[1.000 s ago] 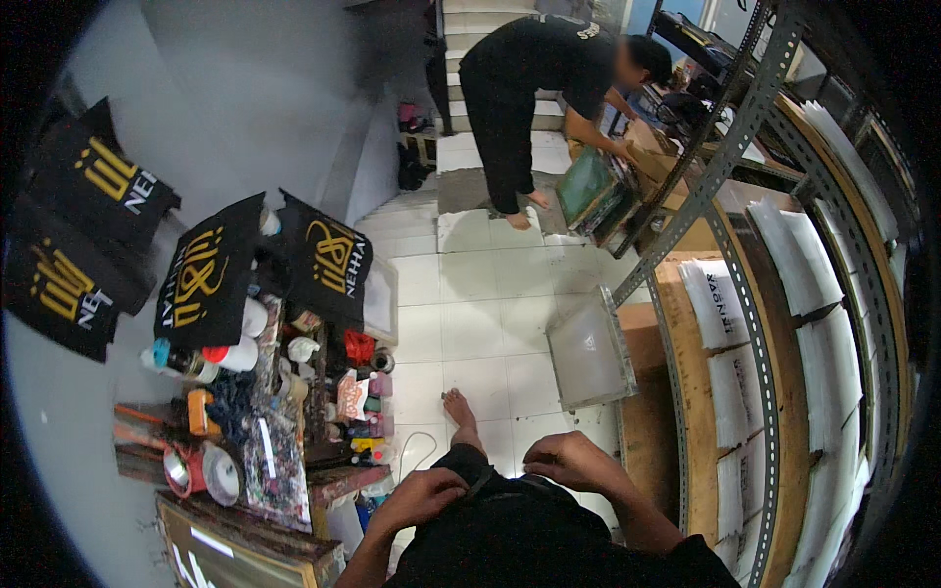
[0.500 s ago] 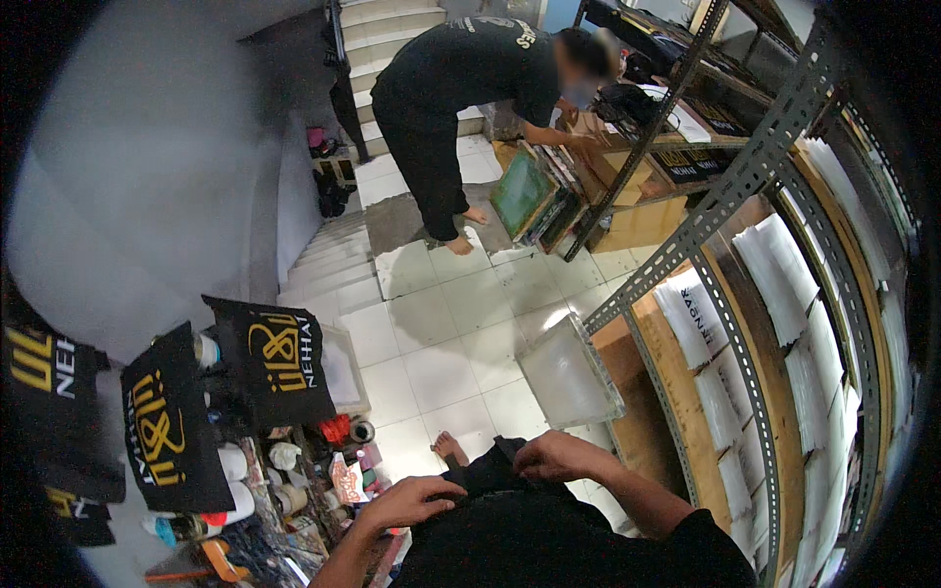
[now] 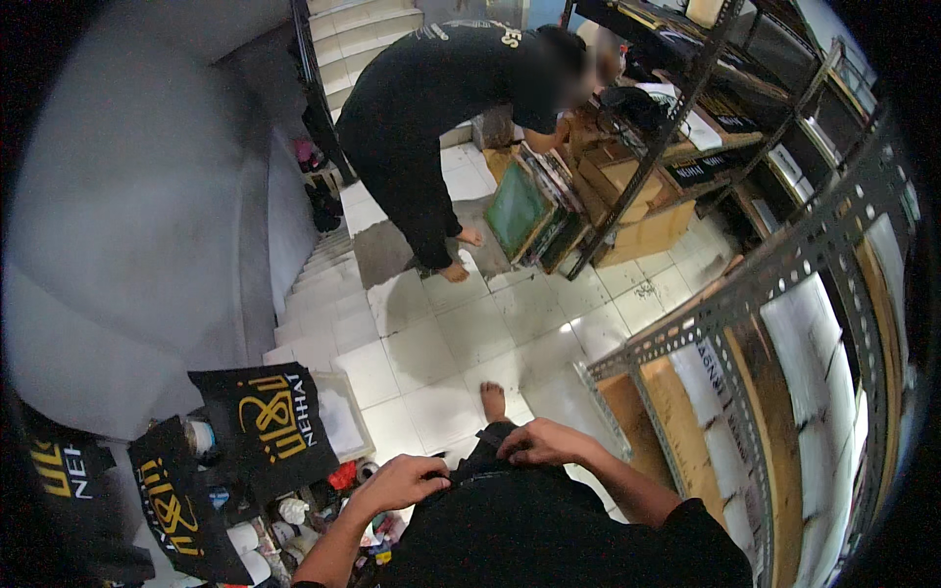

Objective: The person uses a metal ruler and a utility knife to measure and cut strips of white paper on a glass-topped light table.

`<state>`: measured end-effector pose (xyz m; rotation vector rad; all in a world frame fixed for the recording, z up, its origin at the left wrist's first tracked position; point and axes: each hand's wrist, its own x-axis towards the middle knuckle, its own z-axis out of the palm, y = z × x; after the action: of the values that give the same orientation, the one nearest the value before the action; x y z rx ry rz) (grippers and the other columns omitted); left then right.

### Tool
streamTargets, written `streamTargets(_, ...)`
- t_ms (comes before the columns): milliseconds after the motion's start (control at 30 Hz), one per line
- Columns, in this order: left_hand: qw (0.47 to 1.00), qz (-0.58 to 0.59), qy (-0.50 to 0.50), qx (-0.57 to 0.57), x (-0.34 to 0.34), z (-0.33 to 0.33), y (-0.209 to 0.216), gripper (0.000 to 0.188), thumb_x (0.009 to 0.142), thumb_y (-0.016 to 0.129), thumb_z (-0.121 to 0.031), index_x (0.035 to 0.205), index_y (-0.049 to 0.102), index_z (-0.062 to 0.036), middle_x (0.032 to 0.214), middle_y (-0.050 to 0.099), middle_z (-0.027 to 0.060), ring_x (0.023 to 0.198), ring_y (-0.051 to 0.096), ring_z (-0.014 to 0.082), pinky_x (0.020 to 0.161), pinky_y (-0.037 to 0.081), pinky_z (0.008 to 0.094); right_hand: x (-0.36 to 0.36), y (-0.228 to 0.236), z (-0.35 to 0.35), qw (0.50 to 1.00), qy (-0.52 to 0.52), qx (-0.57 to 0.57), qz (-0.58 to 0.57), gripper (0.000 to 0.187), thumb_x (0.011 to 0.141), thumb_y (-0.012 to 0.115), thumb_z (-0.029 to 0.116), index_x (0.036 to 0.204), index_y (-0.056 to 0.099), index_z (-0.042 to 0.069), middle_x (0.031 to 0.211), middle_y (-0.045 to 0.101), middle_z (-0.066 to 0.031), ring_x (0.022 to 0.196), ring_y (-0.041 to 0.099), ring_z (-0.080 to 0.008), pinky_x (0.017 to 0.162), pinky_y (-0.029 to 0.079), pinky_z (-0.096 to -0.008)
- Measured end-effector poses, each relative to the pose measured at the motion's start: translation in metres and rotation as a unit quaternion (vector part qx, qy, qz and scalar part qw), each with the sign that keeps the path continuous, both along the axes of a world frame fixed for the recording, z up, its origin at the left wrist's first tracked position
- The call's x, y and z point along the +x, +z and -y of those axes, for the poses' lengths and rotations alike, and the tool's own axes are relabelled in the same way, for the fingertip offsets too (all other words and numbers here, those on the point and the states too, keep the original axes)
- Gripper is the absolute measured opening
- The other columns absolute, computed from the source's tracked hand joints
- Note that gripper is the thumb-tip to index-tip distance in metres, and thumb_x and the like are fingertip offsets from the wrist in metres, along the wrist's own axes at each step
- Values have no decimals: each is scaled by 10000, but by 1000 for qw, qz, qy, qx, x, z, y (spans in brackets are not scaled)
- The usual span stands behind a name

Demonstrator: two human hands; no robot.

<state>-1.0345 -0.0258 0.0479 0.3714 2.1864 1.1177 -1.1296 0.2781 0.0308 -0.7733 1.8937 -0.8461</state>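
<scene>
Black cloth (image 3: 490, 465) lies across my front at waist height, against my black clothing; whether it is a separate piece or part of what I wear cannot be told. My left hand (image 3: 400, 484) is closed on its left edge, thumb against fingers. On the other side my right hand (image 3: 545, 442) has its fingers curled onto the cloth near its top. Below my hands one bare foot (image 3: 493, 402) is on the white tiled floor (image 3: 446, 338).
To the left, black printed cloths (image 3: 270, 426) hang over a cluttered shelf. Metal racks (image 3: 730, 314) with stacked white sheets curve along the right. Ahead, a person in black (image 3: 421, 127) bends beside leaning framed screens (image 3: 520, 211). Stairs (image 3: 363, 44) rise behind.
I have moved forward, and my foot shows farther ahead. My hands stay at my waist on the black cloth. The other person bends lower over the rack.
</scene>
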Motion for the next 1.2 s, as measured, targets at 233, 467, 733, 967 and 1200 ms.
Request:
streamTargets(233,984,-142,110,-6,-103,-45,2,179,937,658,-235,1030,712,-91,952,725,103,878,704,315,765,554,391,-126,20,1,999,29,-19,16,280,918,692,266,1136,752,101,1051,757,-119,934,709,-293,824,535,-395)
streamTargets(467,959,-231,162,-20,-171,-67,0,126,898,707,-167,988,718,-79,921,719,99,792,708,309,689,558,376,-182,-14,14,992,92,-60,-59,292,945,652,316,1059,770,76,938,750,-151,838,694,-298,777,531,-398)
streamTargets(733,954,-235,186,-13,-215,-65,-9,146,901,705,-174,988,715,-58,918,717,119,800,708,316,697,555,391,-224,10,10,995,74,-15,58,397,901,690,425,1108,772,96,1024,742,-160,951,686,-303,845,522,-399)
streamTargets(967,951,-160,265,-7,-213,-68,-9,164,920,685,-171,1003,706,-32,931,717,153,844,708,334,753,545,385,-237,-8,17,991,98,5,91,362,877,697,387,1075,782,97,1037,725,-140,945,673,-277,854,508,-383)
streamTargets(1200,955,-19,295,-19,-213,-71,-2,154,937,646,-139,1014,671,-7,845,702,157,680,687,249,620,514,353,-238,-21,10,987,101,1,124,350,842,736,378,1026,790,84,931,716,-114,879,650,-245,810,493,-364)
